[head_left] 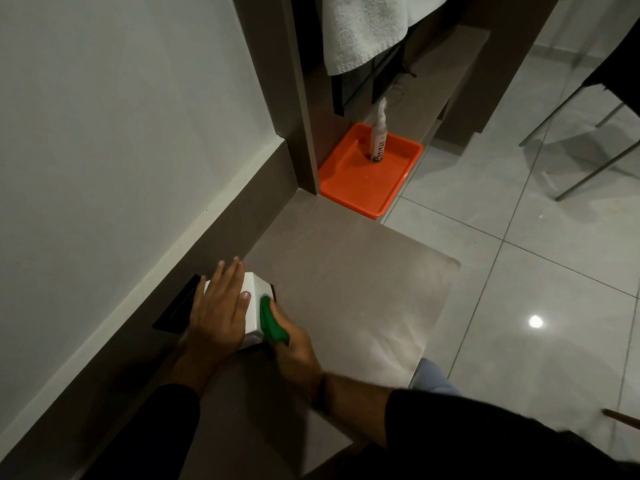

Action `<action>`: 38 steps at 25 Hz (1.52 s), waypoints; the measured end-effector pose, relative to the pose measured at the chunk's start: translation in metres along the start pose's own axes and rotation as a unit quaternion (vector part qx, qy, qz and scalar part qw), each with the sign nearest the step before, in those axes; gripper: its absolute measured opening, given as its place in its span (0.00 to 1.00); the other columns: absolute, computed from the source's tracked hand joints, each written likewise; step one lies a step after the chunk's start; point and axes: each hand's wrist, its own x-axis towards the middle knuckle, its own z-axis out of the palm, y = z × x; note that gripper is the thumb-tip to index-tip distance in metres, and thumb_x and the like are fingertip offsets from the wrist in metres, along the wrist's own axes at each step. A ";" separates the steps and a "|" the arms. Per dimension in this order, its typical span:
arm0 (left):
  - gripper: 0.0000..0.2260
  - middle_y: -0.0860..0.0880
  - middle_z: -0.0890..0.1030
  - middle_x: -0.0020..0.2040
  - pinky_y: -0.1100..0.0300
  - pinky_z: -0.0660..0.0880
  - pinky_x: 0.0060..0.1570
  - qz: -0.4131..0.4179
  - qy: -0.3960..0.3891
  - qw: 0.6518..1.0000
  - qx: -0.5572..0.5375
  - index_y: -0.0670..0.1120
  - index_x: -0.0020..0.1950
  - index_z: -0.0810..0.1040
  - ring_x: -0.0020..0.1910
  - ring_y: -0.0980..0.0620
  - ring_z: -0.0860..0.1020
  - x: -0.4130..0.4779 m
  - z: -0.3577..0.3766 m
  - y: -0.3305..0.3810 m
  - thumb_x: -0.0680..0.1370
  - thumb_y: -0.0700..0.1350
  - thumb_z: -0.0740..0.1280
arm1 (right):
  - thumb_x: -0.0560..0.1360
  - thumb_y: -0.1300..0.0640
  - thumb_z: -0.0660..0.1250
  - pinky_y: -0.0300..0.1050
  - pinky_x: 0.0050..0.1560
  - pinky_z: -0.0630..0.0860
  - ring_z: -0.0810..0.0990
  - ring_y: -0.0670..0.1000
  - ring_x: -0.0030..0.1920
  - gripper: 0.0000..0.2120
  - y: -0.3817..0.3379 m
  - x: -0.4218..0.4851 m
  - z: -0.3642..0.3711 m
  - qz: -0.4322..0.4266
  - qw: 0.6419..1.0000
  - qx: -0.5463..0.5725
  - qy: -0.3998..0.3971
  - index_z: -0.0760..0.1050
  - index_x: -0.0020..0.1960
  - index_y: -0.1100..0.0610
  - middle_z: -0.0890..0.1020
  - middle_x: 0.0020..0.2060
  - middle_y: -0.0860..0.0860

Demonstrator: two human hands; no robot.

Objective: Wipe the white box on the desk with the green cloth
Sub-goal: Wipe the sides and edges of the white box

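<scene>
The white box [254,306] stands on the grey-brown desk [349,292], close to the wall at the lower left of the head view. My left hand [216,311] lies flat on top of the box with its fingers spread, covering most of the lid. My right hand [294,348] grips the green cloth [272,322] and presses it against the box's right side face. The cloth is bunched up, and part of it is hidden inside my fist.
A black flat object [176,310] lies against the wall behind the box. Further along stands an orange tray [363,188] with a white bottle [378,138] in it. A white towel [360,29] hangs above. Chair legs [588,161] stand on the tiled floor at right.
</scene>
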 end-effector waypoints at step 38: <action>0.23 0.40 0.71 0.80 0.37 0.60 0.81 0.001 -0.033 0.999 0.011 0.38 0.80 0.68 0.82 0.38 0.66 0.001 -0.007 0.008 0.87 0.47 0.57 | 0.78 0.63 0.67 0.54 0.63 0.81 0.83 0.59 0.60 0.17 -0.029 0.102 -0.039 0.297 0.943 -0.152 -0.014 0.78 0.66 0.64 0.82 0.62 0.61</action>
